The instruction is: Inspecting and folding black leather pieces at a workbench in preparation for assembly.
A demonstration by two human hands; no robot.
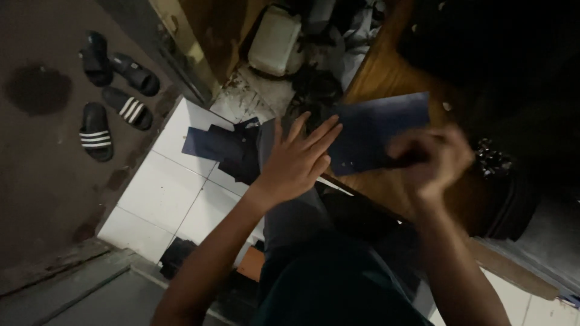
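My right hand (432,160) is closed on the right side of a dark blue flat sheet (374,130), held above a wooden board (386,75); the hand is blurred. Spread flat with fingers apart, my left hand (296,160) touches the sheet's left edge and grips nothing. Below both hands lie my lap and dark green shirt (338,284). More dark blue pieces (220,145) lie on the white tiled floor (163,187) just left of my left hand.
Several black slippers with white stripes (112,90) lie on the dark ground at the upper left. A white bag (275,42) sits among clutter at the top. A dark round object (507,193) stands at the right.
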